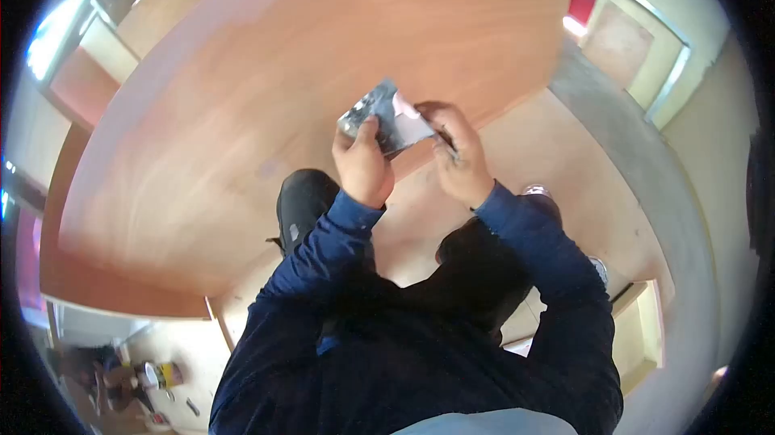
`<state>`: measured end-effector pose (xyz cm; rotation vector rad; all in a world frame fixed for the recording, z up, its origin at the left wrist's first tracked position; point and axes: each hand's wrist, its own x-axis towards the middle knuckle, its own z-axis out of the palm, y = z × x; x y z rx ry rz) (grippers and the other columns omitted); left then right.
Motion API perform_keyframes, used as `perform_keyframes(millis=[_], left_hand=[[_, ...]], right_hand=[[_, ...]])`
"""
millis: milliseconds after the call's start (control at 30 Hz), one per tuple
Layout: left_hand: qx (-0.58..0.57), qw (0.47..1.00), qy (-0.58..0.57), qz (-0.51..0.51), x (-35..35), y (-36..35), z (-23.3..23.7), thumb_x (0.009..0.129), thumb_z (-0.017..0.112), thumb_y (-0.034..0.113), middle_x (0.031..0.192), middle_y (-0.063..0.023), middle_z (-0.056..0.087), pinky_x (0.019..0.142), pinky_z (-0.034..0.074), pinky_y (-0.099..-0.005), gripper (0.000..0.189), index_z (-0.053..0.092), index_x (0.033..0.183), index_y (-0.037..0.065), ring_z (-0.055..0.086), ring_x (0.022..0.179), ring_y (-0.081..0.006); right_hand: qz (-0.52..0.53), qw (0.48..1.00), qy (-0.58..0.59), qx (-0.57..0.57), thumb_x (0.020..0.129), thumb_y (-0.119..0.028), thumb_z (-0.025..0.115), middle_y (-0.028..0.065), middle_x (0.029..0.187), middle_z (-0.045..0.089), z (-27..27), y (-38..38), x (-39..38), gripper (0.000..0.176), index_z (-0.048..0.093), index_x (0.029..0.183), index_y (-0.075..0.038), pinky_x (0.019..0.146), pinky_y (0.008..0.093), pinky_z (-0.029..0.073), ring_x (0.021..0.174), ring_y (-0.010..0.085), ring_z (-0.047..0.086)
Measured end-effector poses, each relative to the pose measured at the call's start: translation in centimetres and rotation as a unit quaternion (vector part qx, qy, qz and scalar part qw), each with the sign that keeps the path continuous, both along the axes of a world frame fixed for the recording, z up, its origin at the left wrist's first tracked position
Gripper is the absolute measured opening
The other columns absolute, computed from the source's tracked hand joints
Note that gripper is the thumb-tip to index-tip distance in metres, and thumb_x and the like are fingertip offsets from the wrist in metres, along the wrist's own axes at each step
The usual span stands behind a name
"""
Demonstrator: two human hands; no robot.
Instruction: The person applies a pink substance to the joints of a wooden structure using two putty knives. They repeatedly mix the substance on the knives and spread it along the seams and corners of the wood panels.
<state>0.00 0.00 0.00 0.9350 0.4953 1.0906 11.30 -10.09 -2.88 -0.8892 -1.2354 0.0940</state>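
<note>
Beside one board point(242, 112), the left hand point(366, 167) pinches one plate point(389, 128). The right hand point(463, 159) curls at its right edge, grip unclear.

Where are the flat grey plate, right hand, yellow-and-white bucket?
Flat grey plate point(386, 112): head view, broad face.
Right hand point(466, 157): head view, middle.
Yellow-and-white bucket point(169, 374): head view, yellow side.

Flat, dark-smudged grey plate point(387, 120), tilted in the left hand point(363, 169)
</note>
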Motion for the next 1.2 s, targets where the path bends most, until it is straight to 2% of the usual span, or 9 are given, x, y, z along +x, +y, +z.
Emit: perform_keyframes(millis=[200, 367, 433, 767, 867, 1000, 1133, 1167, 1200], left_hand=[[0.035, 0.999, 0.016, -0.023, 1.1, -1.5, 3.0, 0.090, 0.053, 0.000, 0.103, -0.0079, 0.063, 0.082, 0.050, -0.0314, 0.018, 0.053, 0.108, -0.002, 0.062, 0.091, -0.0172], [0.227, 0.963, 0.043, -0.135, 1.0, 1.2, -1.0, 0.094, 0.054, 0.006, 0.100, -0.0042, 0.063, 0.081, 0.047, -0.0266, 0.018, 0.053, 0.110, -0.001, 0.057, 0.091, -0.0106], [0.317, 0.938, 0.059, -0.128, 4.1, 1.5, 3.3, 0.095, 0.053, 0.007, 0.098, -0.0032, 0.063, 0.080, 0.046, -0.0250, 0.016, 0.054, 0.108, -0.002, 0.057, 0.089, -0.0094], [0.510, 0.852, 0.103, -0.063, 9.7, 0.0, 2.5, 0.095, 0.052, 0.007, 0.092, -0.0095, 0.065, 0.072, 0.049, -0.0278, 0.020, 0.053, 0.111, -0.004, 0.061, 0.081, -0.0143], [0.441, 0.893, 0.050, -0.076, 12.1, -1.2, 4.0, 0.094, 0.052, 0.005, 0.092, -0.0090, 0.065, 0.071, 0.049, -0.0262, 0.016, 0.054, 0.108, -0.003, 0.061, 0.080, -0.0122], [0.151, 0.959, -0.068, -0.231, 15.0, 1.6, 6.9, 0.094, 0.048, 0.005, 0.104, -0.0115, 0.064, 0.084, 0.051, -0.0346, 0.018, 0.056, 0.109, -0.001, 0.062, 0.096, -0.0210], [-0.024, 0.895, 0.026, -0.445, 17.8, -0.3, 4.2, 0.097, 0.039, 0.009, 0.100, -0.0129, 0.063, 0.076, 0.060, -0.0429, 0.021, 0.053, 0.109, -0.001, 0.066, 0.092, -0.0266], [-0.059, 0.876, 0.061, -0.475, 18.0, -1.2, 3.8, 0.097, 0.039, 0.009, 0.102, -0.0136, 0.062, 0.076, 0.060, -0.0422, 0.021, 0.051, 0.110, -0.003, 0.065, 0.092, -0.0270], [-0.058, 0.879, 0.069, -0.468, 18.0, -2.2, 3.7, 0.098, 0.037, 0.009, 0.104, -0.0149, 0.062, 0.077, 0.061, -0.0409, 0.023, 0.050, 0.110, -0.005, 0.065, 0.092, -0.0272]], right_hand=[[-0.153, 0.959, -0.146, -0.186, 0.062, 0.022, 0.040, 0.0123, 0.114, 0.057, -1.5, -3.8, 4.4, 0.060, 0.054, 0.116, 0.000, 0.093, 0.0331, 0.044, 0.110, 0.0227, 0.056], [-0.112, 0.986, -0.015, -0.124, 0.064, 0.023, 0.042, 0.0182, 0.119, 0.055, 1.4, -6.3, 3.2, 0.065, 0.056, 0.121, -0.003, 0.097, 0.0327, 0.043, 0.115, 0.0347, 0.053], [-0.265, 0.911, -0.278, -0.150, 0.063, 0.023, 0.043, 0.0168, 0.120, 0.055, 6.6, -7.4, 5.9, 0.068, 0.057, 0.123, -0.006, 0.099, 0.0348, 0.042, 0.117, 0.0336, 0.052], [-0.312, 0.863, -0.337, -0.212, 0.068, 0.010, 0.056, 0.0094, 0.121, 0.055, 3.3, -6.8, 7.2, 0.054, 0.061, 0.119, -0.009, 0.099, 0.0441, 0.042, 0.119, 0.0317, 0.049], [-0.292, 0.850, -0.383, -0.215, 0.069, 0.008, 0.056, 0.0100, 0.122, 0.056, 2.1, -8.8, 8.5, 0.056, 0.060, 0.121, -0.010, 0.101, 0.0423, 0.041, 0.118, 0.0307, 0.051], [-0.279, 0.924, -0.085, -0.246, 0.085, -0.003, 0.056, 0.0129, 0.121, 0.058, 2.7, -9.2, 11.9, 0.043, 0.057, 0.127, -0.011, 0.101, 0.0381, 0.040, 0.114, 0.0285, 0.054], [-0.249, 0.917, 0.290, -0.112, 0.098, -0.036, 0.050, 0.0124, 0.134, 0.052, 10.6, -11.2, 6.9, 0.049, 0.046, 0.137, -0.006, 0.107, 0.0312, 0.032, 0.124, 0.0199, 0.046], [-0.250, 0.916, 0.295, -0.107, 0.098, -0.036, 0.050, 0.0124, 0.134, 0.052, 9.1, -11.0, 8.0, 0.049, 0.046, 0.137, -0.006, 0.107, 0.0312, 0.032, 0.124, 0.0199, 0.046], [-0.294, 0.951, 0.083, -0.036, 0.095, -0.024, 0.053, 0.0127, 0.124, 0.056, 6.4, -10.0, 9.9, 0.040, 0.051, 0.131, -0.008, 0.100, 0.0320, 0.038, 0.116, 0.0223, 0.051]])
